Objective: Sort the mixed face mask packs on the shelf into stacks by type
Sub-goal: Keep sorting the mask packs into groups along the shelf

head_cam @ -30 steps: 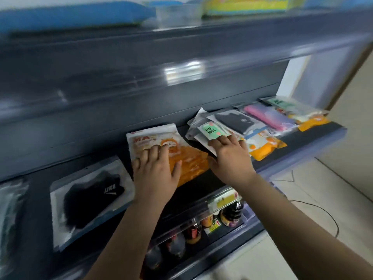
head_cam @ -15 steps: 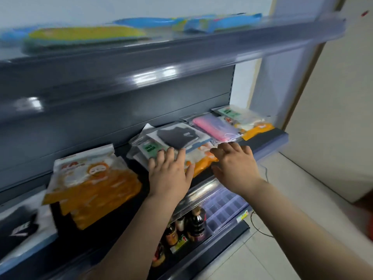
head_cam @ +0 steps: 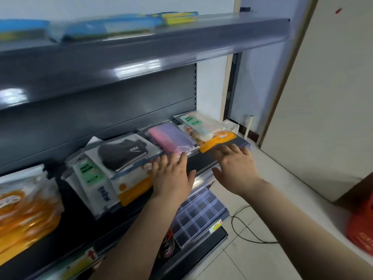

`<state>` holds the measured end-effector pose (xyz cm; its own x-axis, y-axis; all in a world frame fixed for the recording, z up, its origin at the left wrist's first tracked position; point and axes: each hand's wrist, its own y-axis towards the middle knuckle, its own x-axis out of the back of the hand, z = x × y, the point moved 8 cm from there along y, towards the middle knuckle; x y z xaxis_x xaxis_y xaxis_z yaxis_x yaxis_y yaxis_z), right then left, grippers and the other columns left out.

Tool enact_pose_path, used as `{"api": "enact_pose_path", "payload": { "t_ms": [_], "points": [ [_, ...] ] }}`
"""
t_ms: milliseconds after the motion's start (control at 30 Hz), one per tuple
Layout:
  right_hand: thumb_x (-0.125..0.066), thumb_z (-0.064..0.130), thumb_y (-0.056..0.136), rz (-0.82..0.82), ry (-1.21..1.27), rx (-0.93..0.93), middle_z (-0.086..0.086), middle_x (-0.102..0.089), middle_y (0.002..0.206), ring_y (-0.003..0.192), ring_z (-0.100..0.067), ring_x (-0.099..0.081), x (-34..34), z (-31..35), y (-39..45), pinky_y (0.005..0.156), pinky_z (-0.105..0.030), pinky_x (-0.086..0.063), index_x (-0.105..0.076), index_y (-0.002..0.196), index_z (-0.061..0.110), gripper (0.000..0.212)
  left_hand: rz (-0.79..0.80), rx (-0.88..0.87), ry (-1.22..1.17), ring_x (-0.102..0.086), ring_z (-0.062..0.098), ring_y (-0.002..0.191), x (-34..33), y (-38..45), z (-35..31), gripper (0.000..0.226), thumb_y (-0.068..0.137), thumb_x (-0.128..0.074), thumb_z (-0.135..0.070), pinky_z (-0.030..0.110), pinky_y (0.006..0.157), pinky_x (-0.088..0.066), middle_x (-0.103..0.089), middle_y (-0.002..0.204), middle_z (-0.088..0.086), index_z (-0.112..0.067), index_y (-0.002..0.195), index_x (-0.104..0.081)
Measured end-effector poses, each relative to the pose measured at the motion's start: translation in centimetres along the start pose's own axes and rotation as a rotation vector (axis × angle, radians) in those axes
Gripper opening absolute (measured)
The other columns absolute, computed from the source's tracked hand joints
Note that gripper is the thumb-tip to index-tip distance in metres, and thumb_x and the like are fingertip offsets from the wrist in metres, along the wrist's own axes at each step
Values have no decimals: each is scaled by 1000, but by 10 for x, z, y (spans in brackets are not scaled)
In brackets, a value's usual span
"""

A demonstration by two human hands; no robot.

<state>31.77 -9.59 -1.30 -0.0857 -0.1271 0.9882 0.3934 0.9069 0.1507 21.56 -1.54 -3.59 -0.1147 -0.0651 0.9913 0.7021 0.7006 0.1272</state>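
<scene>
Mask packs lie along the dark shelf (head_cam: 201, 164). A black mask pack (head_cam: 123, 151) tops a mixed pile, over a green-labelled FACE MASK pack (head_cam: 88, 172) and an orange pack (head_cam: 135, 188). Further right lie a pink-purple pack (head_cam: 171, 138), another green-labelled pack (head_cam: 195, 123) and an orange pack (head_cam: 218, 141). At the far left sits a stack of orange packs (head_cam: 26, 209). My left hand (head_cam: 173, 176) hovers flat, fingers straight, at the front edge of the pink-purple pack. My right hand (head_cam: 235, 168) is spread open just in front of the right orange pack. Neither holds anything.
An upper shelf (head_cam: 141, 43) overhangs with blue and yellow packs (head_cam: 113, 27) on it. Below are a clear divided organiser (head_cam: 199, 215) and bottles (head_cam: 168, 245). A black cable (head_cam: 248, 233) runs over the tiled floor; a red object (head_cam: 361, 225) sits at right.
The view has swung right along the shelf. Both hands left the orange stack and the mixed pile and moved right, now by the pink-purple and right orange packs.
</scene>
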Motion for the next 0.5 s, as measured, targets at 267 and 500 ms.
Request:
{"api": "enact_pose_path", "payload": {
  "t_ms": [267,500],
  "points": [
    [-44,38,93,21,8,-15,0,-38,144,133,-23,-32,-20,-62,59,105,-36,-25,-35,139,25,49,7,-19,-25,-33,26,129,-21,81,-34,55,95,-31,-50,41,102,-28,-38,143,5,-24,142,-25],
    [-47,38,93,63,104,-20,1,-44,141,129,-23,-40,-38,-101,123,100,-37,-34,-37,139,25,49,68,34,-151,-34,28,130,-43,148,-38,56,94,-34,-50,43,102,-32,-36,147,7,-19,141,-30]
  ]
}}
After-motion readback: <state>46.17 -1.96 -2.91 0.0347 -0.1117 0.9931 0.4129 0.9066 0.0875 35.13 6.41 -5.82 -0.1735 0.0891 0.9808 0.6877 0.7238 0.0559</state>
